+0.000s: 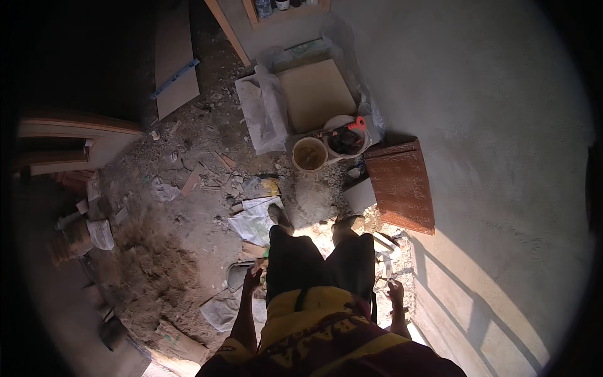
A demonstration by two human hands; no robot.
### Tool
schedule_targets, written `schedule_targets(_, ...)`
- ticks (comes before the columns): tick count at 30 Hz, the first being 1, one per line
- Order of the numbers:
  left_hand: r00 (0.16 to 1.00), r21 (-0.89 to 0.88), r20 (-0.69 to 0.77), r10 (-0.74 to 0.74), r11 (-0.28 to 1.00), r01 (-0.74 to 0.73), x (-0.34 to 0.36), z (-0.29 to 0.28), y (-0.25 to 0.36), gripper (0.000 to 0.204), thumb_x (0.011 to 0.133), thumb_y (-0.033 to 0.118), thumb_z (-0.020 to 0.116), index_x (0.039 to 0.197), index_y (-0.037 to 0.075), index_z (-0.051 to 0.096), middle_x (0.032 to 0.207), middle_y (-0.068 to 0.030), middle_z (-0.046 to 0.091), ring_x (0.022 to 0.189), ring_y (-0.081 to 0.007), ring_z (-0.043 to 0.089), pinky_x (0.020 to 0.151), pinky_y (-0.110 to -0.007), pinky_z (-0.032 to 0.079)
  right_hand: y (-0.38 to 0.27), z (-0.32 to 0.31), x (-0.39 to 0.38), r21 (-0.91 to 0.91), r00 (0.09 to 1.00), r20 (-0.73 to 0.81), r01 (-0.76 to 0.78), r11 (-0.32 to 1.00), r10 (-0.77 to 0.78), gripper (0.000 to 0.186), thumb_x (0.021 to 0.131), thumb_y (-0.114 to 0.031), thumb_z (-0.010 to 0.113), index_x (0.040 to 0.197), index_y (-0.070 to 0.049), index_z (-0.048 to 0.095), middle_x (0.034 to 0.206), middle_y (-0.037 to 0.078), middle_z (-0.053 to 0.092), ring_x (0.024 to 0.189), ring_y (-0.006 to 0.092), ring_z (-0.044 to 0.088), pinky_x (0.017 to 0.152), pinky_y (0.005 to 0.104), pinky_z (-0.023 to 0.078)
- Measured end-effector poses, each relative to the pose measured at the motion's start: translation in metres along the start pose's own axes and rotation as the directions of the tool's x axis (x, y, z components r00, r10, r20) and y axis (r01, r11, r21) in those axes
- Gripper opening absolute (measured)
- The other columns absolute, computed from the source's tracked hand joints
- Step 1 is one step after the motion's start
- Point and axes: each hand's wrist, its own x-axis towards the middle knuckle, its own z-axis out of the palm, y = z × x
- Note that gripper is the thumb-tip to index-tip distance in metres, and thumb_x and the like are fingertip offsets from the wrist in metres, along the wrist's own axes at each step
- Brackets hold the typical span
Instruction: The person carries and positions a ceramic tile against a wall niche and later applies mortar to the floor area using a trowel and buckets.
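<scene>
I look down at my legs and shoes on the debris-covered floor. At my left side, my left hand (252, 278) hangs with loosely bent, parted fingers, holding nothing visible, next to a grey rounded object (239, 274) on the ground. On my other side, my right hand (394, 290) has its fingers curled; whatever they may hold is too small to make out against the bright rubble. Ahead of my feet are a bucket of murky liquid (309, 154) and a second bucket (344, 141) holding dark tools, one with a red handle (357, 124).
A plastic-wrapped container (264, 116) with a beige board (314, 94) stands behind the buckets. A reddish-brown panel (399, 185) leans on the right wall (502, 125). A blue level (174, 79) lies on a long board (173, 34). Sand (147, 270) is heaped left; a wooden frame (81, 129) is beyond.
</scene>
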Motion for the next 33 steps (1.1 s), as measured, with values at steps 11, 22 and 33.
schedule_targets(11,0.883,-0.287,-0.464,-0.068,0.955,-0.077,0.017,-0.196,-0.033,0.054,0.094,0.035,0.068,0.134,0.000,0.060,0.113,-0.0220,0.072,0.103,-0.0278,0.070,0.089,-0.039,0.053,-0.163,0.197,-0.027,-0.301,0.711,0.416,0.696,0.652,-0.568,0.051,0.093,-0.022,0.075,0.136,-0.006,0.055,0.124,0.021,0.065,0.080,0.0240,0.071,0.061,0.0364,0.058)
schedule_targets(22,0.893,-0.389,-0.388,-0.228,0.919,0.066,0.022,-0.180,-0.038,0.070,0.092,0.053,0.070,0.136,0.001,0.058,0.131,-0.0258,0.065,0.123,-0.0359,0.062,0.103,-0.045,0.048,-0.411,0.225,-0.049,-0.269,0.864,0.312,0.480,0.835,-0.396,0.054,0.094,-0.026,0.074,0.140,-0.006,0.054,0.126,0.019,0.062,0.079,0.0252,0.073,0.061,0.0404,0.063)
schedule_targets(33,0.983,-0.384,-0.184,-0.006,0.921,-0.066,0.067,-0.170,0.079,0.063,0.095,0.051,0.065,0.131,-0.001,0.062,0.122,-0.0224,0.067,0.113,-0.0294,0.062,0.093,-0.044,0.049,-0.515,0.303,-0.092,-0.086,0.701,0.618,0.512,0.855,-0.357,0.057,0.103,-0.050,0.055,0.140,-0.007,0.055,0.130,0.006,0.062,0.104,0.0202,0.062,0.080,0.0414,0.053)
